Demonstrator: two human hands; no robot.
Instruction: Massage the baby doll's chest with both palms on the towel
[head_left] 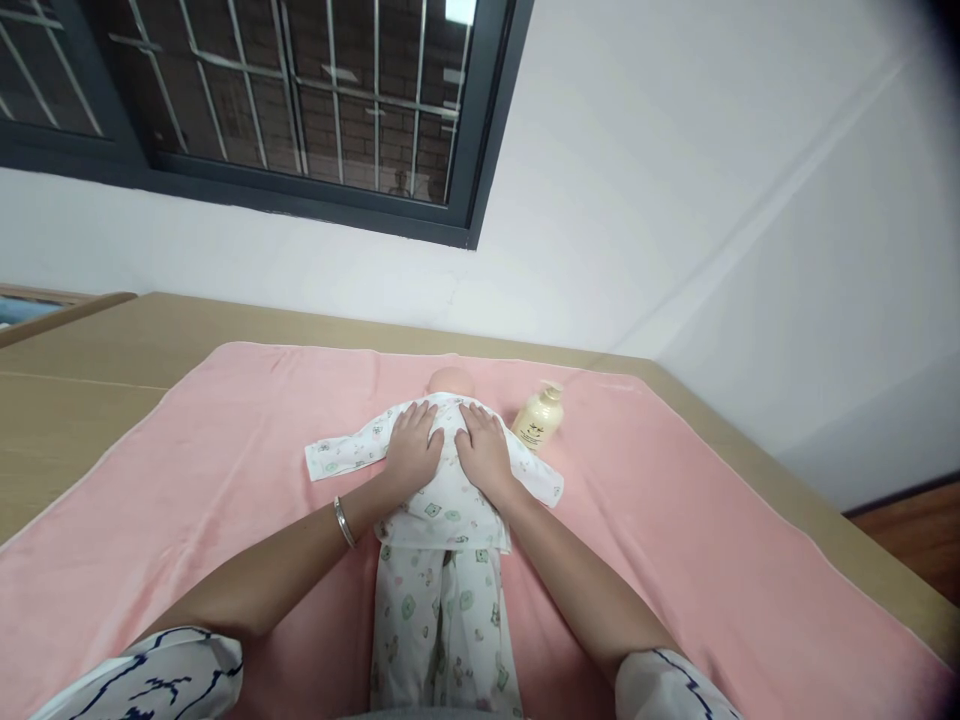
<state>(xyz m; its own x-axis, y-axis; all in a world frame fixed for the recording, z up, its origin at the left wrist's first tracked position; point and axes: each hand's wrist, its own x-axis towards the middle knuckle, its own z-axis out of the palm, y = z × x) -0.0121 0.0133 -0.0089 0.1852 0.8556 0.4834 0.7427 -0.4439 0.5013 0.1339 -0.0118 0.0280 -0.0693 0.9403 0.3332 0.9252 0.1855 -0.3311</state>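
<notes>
A pink blanket (637, 540) covers most of the bench (247, 325); near its far edge lies a doll (451, 381) in printed clothes, a pump bottle (540, 415) beside its right-hand sleeve. The left hand (484, 450) and right hand (414, 450), slightly apart, press flat on its chest.

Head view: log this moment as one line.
left hand: open, on printed top | right hand: open, on printed top | bottle: beside top, on pink blanket | bracelet: on left wrist

Bare pink blanket (660, 540) left a hand room to pass toward its left and right edges. Mid-blanket, a clothed doll (450, 515) with outspread sleeves blocked the way; toward the far edge, a pump bottle (538, 416) obstructed its right side.
</notes>
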